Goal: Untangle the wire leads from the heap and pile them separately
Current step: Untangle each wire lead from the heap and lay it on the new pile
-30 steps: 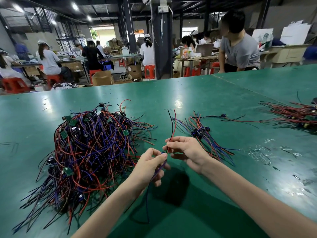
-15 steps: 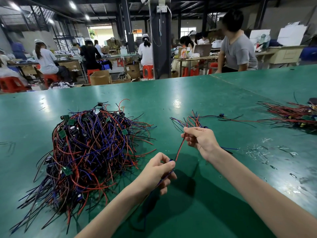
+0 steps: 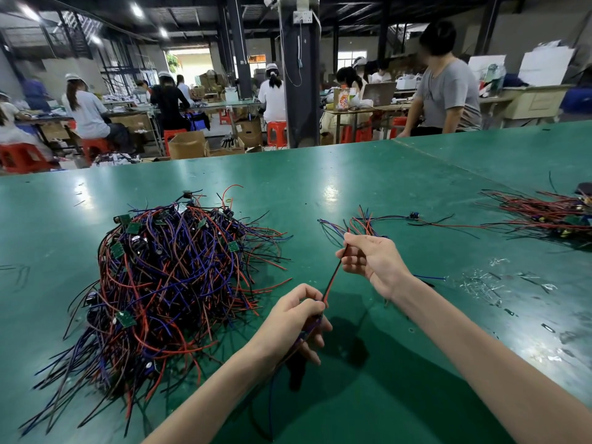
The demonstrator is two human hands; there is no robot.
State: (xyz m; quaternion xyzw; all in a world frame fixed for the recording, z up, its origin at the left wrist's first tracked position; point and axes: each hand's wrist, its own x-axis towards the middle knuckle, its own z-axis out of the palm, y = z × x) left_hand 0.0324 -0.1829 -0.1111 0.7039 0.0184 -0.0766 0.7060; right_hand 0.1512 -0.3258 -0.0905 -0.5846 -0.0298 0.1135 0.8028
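On our bench (image 3: 352,174) the heap of wire leads (image 3: 166,283) lies left, a small pile of leads (image 3: 362,224) near the middle, a second pile (image 3: 544,216) at the right edge.

The hall is bright from ceiling lamps (image 3: 137,10) far left. They make white glare on the green table (image 3: 330,190). Dark shadows lie under the forearms. Edges bend; far people are soft.

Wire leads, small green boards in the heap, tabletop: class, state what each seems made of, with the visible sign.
Wire leads: flexible plastic-coated wire, probably; smooth red, blue and black sleeves that bend in loops. Small green boards: likely printed circuit board; flat green squares. Tabletop: green semi-gloss sheet, perhaps rubber or laminate; reflects ceiling lights.
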